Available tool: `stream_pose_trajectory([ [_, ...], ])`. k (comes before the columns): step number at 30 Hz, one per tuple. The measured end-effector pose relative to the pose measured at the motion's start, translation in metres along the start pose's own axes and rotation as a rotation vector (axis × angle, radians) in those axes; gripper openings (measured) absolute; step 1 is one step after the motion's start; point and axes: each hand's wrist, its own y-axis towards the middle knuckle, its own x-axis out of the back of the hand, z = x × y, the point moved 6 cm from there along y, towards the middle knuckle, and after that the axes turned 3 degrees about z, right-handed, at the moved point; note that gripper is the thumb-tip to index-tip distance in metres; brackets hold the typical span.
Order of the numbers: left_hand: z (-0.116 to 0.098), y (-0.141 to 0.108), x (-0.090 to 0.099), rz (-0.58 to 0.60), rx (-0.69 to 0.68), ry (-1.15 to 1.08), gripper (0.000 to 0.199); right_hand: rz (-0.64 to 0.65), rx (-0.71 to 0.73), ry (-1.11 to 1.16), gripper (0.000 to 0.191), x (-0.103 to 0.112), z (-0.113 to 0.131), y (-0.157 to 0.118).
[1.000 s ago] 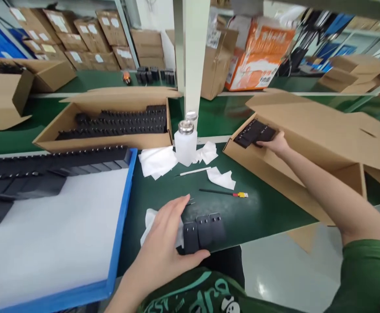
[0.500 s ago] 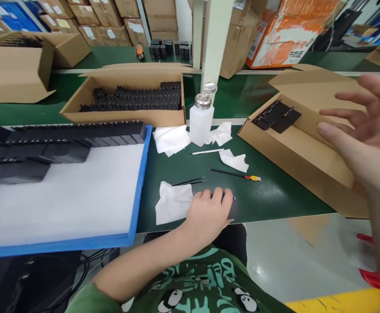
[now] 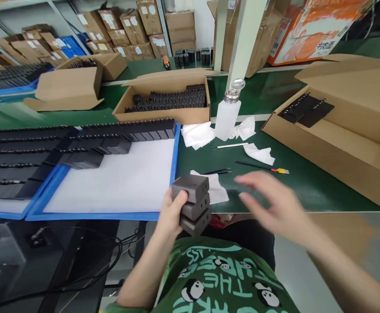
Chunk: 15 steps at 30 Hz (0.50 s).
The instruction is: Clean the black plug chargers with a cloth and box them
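Three dark grey block-shaped parts (image 3: 194, 204) are stacked in my left hand (image 3: 172, 213), its thumb pressed on their near side, at the bench's front edge. To the right, my right hand (image 3: 271, 202) hovers near the edge with fingers apart and nothing between them. White wipes (image 3: 217, 191) and black tweezers (image 3: 217, 171) lie just beyond the blocks. Left of them is a blue-rimmed tray (image 3: 176, 161) with rows of black parts (image 3: 118, 141) at its back and a bare white liner in front.
An open carton (image 3: 327, 156) with flat black pieces (image 3: 307, 109) stands at the right. A white bottle (image 3: 228, 119), a thin white stick (image 3: 232, 145) and a black cable (image 3: 258, 166) lie mid-bench. Behind is a carton (image 3: 163, 116) of black parts.
My left hand has lifted from the bench and now holds the stacked blocks beside the tray. My right hand has come down from over the right carton. The view has turned left.
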Motion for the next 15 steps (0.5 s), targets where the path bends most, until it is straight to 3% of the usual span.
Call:
stream_pose_trajectory([
  [3, 0.020, -0.005, -0.013, 0.050, 0.196, -0.180, 0.079, 0.084, 0.141, -0.116, 0.023, -0.079, 0.026, 0.012],
  [5, 0.024, -0.010, -0.016, 0.064, 0.272, -0.266, 0.084, 0.053, 0.167, -0.161, 0.029, -0.112, 0.026, 0.019],
  [7, 0.024, -0.015, -0.014, 0.063, 0.323, -0.320, 0.087, 0.030, 0.158, -0.135, 0.027, -0.129, 0.019, 0.024],
  [10, 0.025, -0.020, -0.011, 0.050, 0.376, -0.366, 0.088, -0.040, 0.114, -0.073, 0.025, -0.120, 0.009, 0.027],
  [13, 0.029, -0.022, -0.010, 0.015, 0.399, -0.406, 0.084, -0.245, -0.005, -0.007, 0.022, -0.077, 0.017, 0.024],
  [15, 0.033, -0.021, -0.011, -0.018, 0.404, -0.427, 0.081, -0.377, -0.006, 0.057, 0.024, -0.047, 0.041, 0.019],
])
